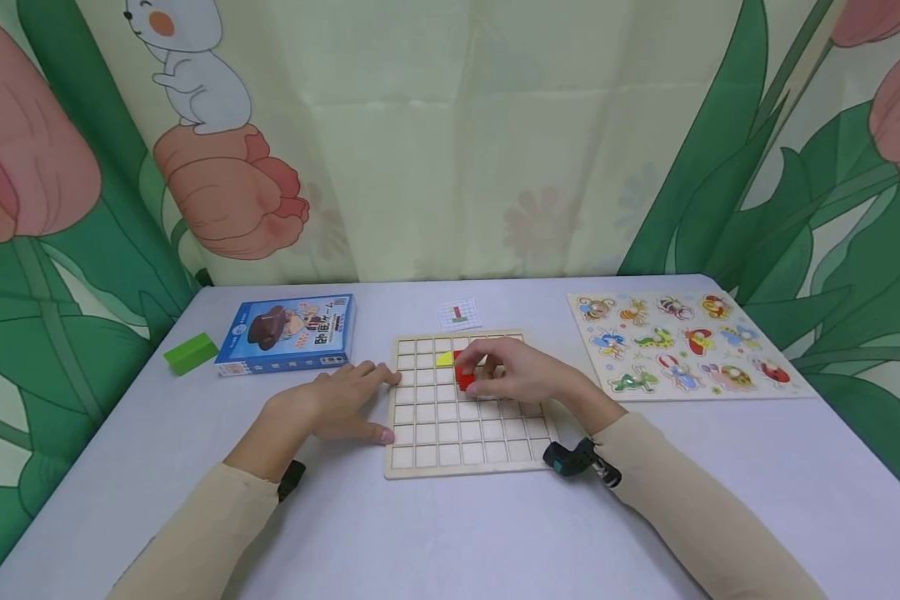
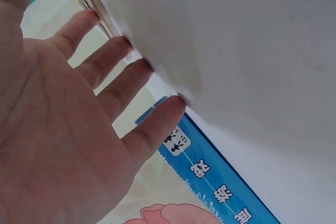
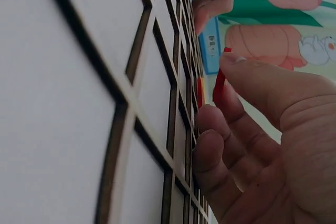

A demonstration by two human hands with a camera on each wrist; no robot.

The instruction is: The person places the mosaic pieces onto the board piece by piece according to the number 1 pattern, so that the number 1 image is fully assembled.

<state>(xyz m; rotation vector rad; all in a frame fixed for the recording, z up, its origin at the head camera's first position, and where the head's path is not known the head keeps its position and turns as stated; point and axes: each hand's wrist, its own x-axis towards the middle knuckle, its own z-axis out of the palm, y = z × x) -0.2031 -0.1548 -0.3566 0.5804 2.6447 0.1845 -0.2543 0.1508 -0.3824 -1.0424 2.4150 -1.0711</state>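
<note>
A wooden grid board (image 1: pixel 469 472) with square cells lies in front of me. My right hand (image 1: pixel 521 368) is over its upper middle, and in the right wrist view it pinches a thin red tile (image 3: pixel 219 81) between thumb and finger. Beside it a yellow tile (image 1: pixel 444 359) sits in a cell, and another bit of red shows low at the grid in the right wrist view. My left hand (image 1: pixel 348 402) rests at the board's left edge, thumb touching the rim; its fingers (image 2: pixel 139 77) are spread and hold nothing.
Behind the board lies a small pattern card (image 1: pixel 460 314). A blue game box (image 1: pixel 288 333) and a green block (image 1: pixel 191 353) are at the left, and an insect picture board (image 1: pixel 675 346) is at the right. A printed curtain (image 1: pixel 450 167) hangs behind the table.
</note>
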